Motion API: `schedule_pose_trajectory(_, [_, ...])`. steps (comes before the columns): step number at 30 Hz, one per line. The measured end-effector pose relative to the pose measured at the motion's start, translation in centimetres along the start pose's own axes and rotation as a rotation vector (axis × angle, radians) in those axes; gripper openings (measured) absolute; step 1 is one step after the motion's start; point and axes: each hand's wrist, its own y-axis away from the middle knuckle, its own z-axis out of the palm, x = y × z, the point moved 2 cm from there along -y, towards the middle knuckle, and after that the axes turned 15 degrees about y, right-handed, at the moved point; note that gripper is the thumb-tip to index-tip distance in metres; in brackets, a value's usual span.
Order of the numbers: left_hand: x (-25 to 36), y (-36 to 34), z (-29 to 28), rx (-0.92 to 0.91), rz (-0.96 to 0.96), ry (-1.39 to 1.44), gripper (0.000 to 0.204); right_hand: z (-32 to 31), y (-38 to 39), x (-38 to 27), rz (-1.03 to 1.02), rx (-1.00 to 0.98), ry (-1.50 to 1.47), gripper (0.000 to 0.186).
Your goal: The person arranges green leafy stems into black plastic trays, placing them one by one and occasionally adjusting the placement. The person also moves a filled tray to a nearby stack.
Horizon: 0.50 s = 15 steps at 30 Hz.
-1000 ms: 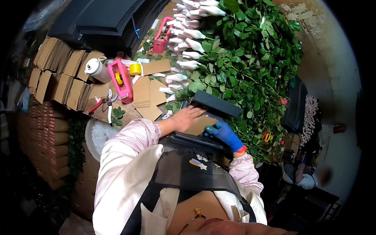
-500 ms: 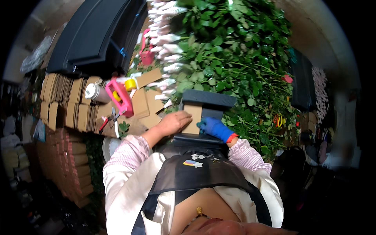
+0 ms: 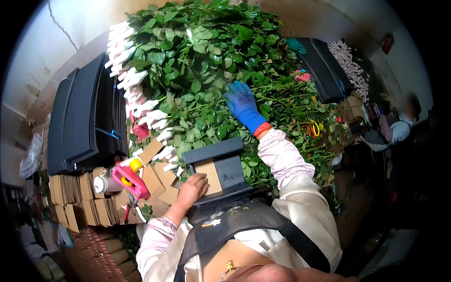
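A dark grey trough-shaped stand (image 3: pixel 230 171) is directly in front of my apron, with a piece of brown cardboard (image 3: pixel 212 177) lying in its left part. My bare left hand (image 3: pixel 192 189) is at the cardboard's left edge, its bent fingers together and holding it against the stand. Beyond the stand, my right hand (image 3: pixel 244 108), in a blue glove, reaches over a large pile of leafy green flower stems (image 3: pixel 202 84). Its fingers look stretched out over the leaves; the fingertips are partly lost among them. White wrapped flower heads (image 3: pixel 136 84) line the pile's left side.
To the left are stacked black sheets (image 3: pixel 87 117), folded cardboard (image 3: pixel 96 211), a white bottle (image 3: pixel 105 184), a pink tape dispenser (image 3: pixel 134 182) and pruning shears (image 3: pixel 134 209). Orange-handled scissors (image 3: pixel 315 129) lie right among leaves. Another person (image 3: pixel 399 129) is at the far right.
My right hand has left the cardboard and moved forward onto the leafy stems. My left hand stays at the cardboard. The view has swung right, bringing another person into sight.
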Motion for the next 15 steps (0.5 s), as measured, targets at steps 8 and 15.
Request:
schedule_pose_trajectory(8, [-0.7,1.3,0.6,-0.025,-0.041,-0.063,0.023,-9.0,6.6,2.7,-0.248,0.148,-0.191,0.033])
schedule_pose_trajectory(15, [-1.0,1.2,0.8,-0.029,-0.057,-0.057,0.024,-7.7,3.5,5.6,-0.037,0.121,-0.092,0.033])
